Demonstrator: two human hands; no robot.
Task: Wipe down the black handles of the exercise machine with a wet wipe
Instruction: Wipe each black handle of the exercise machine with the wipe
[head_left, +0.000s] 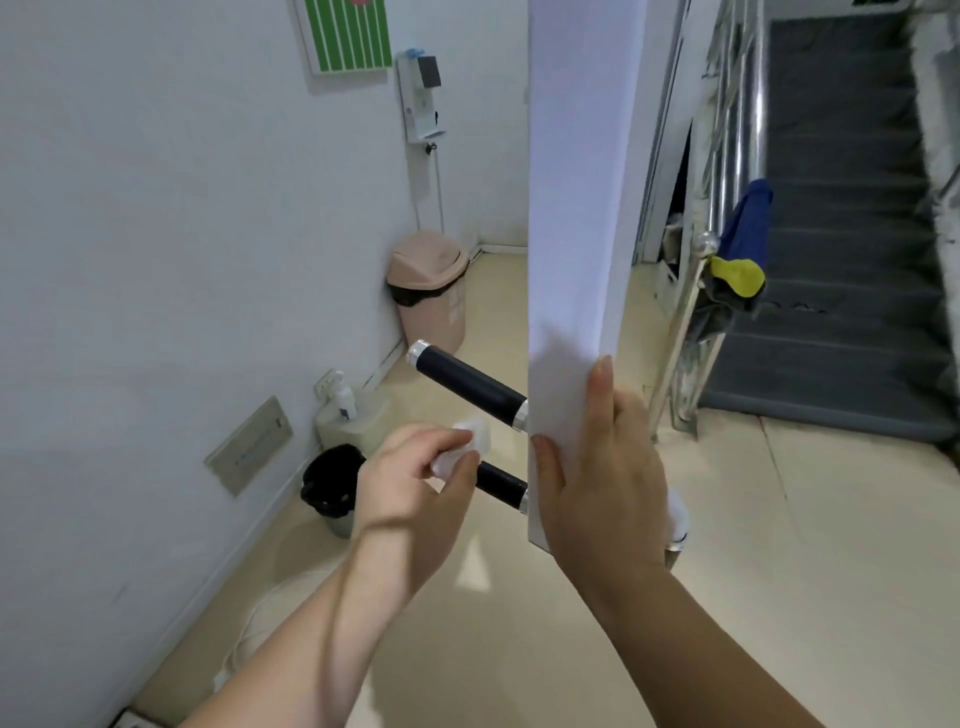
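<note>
Nearest the camera, two bare forearms are extended toward a tall white upright panel (571, 208), taken to be the body of the exercise machine. The right hand (597, 467) is laid flat against the panel's edge, fingers spread and thumb on the near side, so the panel is braced rather than gripped. The left hand (410, 483) is closed around a bunched white wet wipe (465, 449), which is pinched between thumb and fingertips and pressed against the outer end of the lower black handle (501, 480). Only the inner stretch of that handle, up to its silver collar at the panel, is left visible. Just above it, the upper black handle (470, 382) is seen bare, with silver caps at both ends. The wipe is judged soft, limp and damp, best kept wadded and wrapped around the bar; the handles are judged rigid, smooth and perhaps slippery when wet, so the panel should be steadied. Further off, a black bin (330, 483), a spray bottle (344, 397) and a pink lidded bin (428, 288) are stood along the wall, and a grey staircase (831, 208) is seen beyond.
</note>
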